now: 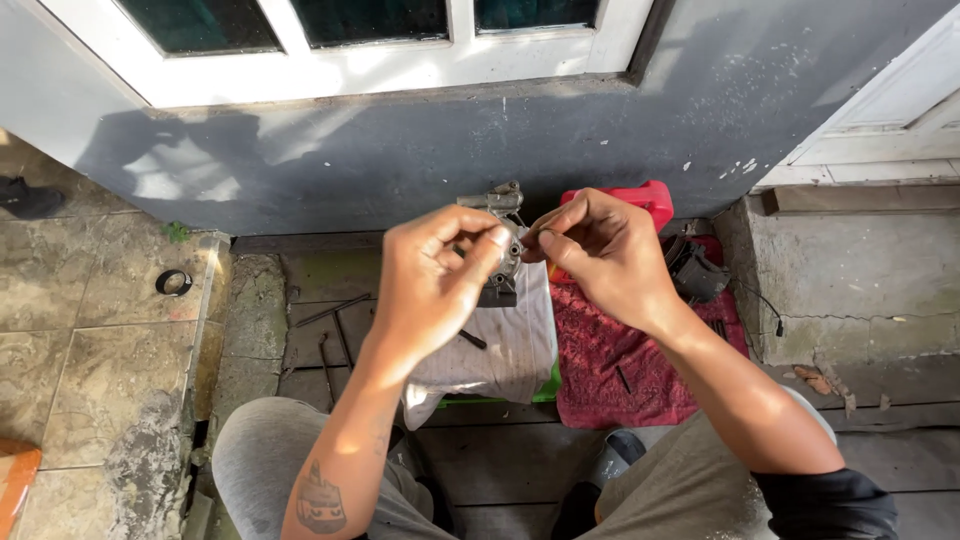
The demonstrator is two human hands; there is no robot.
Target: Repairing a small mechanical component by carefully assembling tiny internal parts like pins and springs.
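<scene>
Here we look down on our own two hands raised over our knees, both meeting at a small grey metal engine part (503,232) held up in front of a dark grey wall (420,150). The part lies just ahead of our fingertips, between the two hands, its long axis running roughly up and away from us, with a bracket-like end standing clear above the knuckles. Our left hand (432,275) is the nearer one and carries it: the fingers are curled closed round the part's lower body, thumb across its round face. Our right hand (603,252) comes in from the other side with thumb and forefinger pinched nearly shut; something thin seems caught between the tips, touching the part's right edge, though it is too small for us to say what it is. The remaining right fingers are folded loosely, holding nothing we can see. Under the hands a white cloth (510,345) drapes over the near edge of the work spot, just beside a red towel (610,360) scattered with small dark pieces. A red container (640,198) stands against the wall behind the right hand, another dark mechanical assembly (695,270) next to it. Well apart to the left, a black ring (173,282) lies on the stone tiles (90,370)
</scene>
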